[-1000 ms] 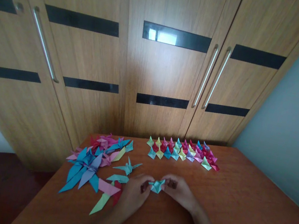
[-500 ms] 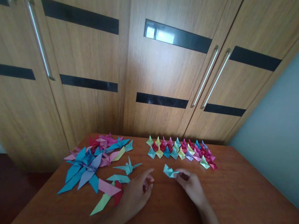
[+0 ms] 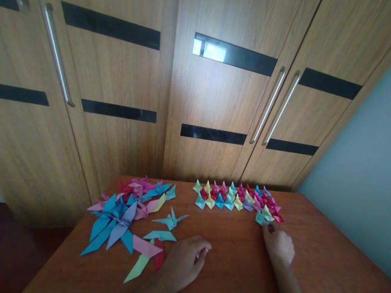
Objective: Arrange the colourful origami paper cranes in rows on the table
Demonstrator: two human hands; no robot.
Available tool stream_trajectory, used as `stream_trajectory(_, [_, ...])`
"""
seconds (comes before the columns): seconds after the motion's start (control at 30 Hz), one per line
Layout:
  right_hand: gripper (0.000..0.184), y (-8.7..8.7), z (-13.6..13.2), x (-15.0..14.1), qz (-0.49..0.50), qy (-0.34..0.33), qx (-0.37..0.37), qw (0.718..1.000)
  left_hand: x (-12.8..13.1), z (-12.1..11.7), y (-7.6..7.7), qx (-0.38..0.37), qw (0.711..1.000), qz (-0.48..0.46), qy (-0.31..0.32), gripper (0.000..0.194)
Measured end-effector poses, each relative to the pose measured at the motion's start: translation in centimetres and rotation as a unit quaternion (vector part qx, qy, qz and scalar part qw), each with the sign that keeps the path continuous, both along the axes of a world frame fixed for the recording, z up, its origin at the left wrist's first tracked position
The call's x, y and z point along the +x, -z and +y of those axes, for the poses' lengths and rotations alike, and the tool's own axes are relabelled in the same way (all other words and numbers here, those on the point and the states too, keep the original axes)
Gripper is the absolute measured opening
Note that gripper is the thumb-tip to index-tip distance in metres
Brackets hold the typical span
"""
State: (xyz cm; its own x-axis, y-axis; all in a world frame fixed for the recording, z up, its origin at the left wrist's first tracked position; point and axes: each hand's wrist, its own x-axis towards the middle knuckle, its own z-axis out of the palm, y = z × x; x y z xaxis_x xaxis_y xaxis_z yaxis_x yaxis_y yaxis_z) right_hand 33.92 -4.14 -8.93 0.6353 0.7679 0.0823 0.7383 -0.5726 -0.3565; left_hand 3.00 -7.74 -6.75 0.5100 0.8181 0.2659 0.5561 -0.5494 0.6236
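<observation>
My right hand [image 3: 279,244] pinches a light blue paper crane [image 3: 261,219] at the front right end of several rows of small folded paper cranes [image 3: 219,201]. The held crane is beside a pale green one, and my fingertips partly hide it. Over the table, my left hand [image 3: 187,262] is loosely curled, and I see nothing in it. Left of that hand lie a light blue crane with spread wings [image 3: 170,221], a flat light blue folded piece [image 3: 160,236], and pink [image 3: 146,247], red and light green [image 3: 137,268] pieces.
A heap of blue, pink and purple folded paper [image 3: 117,221] covers the table's left side. The brown wooden table [image 3: 224,283] stands against a wooden wardrobe [image 3: 219,95] with metal handles. A pale wall [image 3: 376,168] rises on the right.
My right hand has carried the light blue crane to the right, up to the end of the rows. My left hand has shifted slightly right and its fingers have curled in.
</observation>
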Motion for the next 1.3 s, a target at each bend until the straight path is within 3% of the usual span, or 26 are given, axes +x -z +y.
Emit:
stream_trajectory(0.3, [0.044,-1.0,1.2,-1.1,-0.015,-0.009,-0.035,0.999,-0.1,-0.1,0.0,0.004,1.000,0.010,0.001,0.024])
stream_trajectory(0.77, [0.043,-0.5,1.8,-0.8,0.001,-0.012,-0.047,0.999,0.0,0.0,0.1,0.004,1.000,0.020,0.008,0.023])
stream_trajectory(1.0, [0.050,-0.8,0.9,-2.0,-0.003,0.032,0.067,0.997,0.1,0.1,0.1,0.004,1.000,0.019,0.003,0.022])
stream_trajectory(1.1, [0.043,-1.2,1.0,-3.8,0.006,-0.033,0.108,0.994,0.1,0.1,0.2,0.003,1.000,0.021,0.006,0.022])
stream_trajectory(1.3, [0.035,-1.0,1.9,-9.8,0.063,-0.257,0.139,0.954,0.0,-0.1,0.0,0.004,1.000,0.027,0.007,0.022])
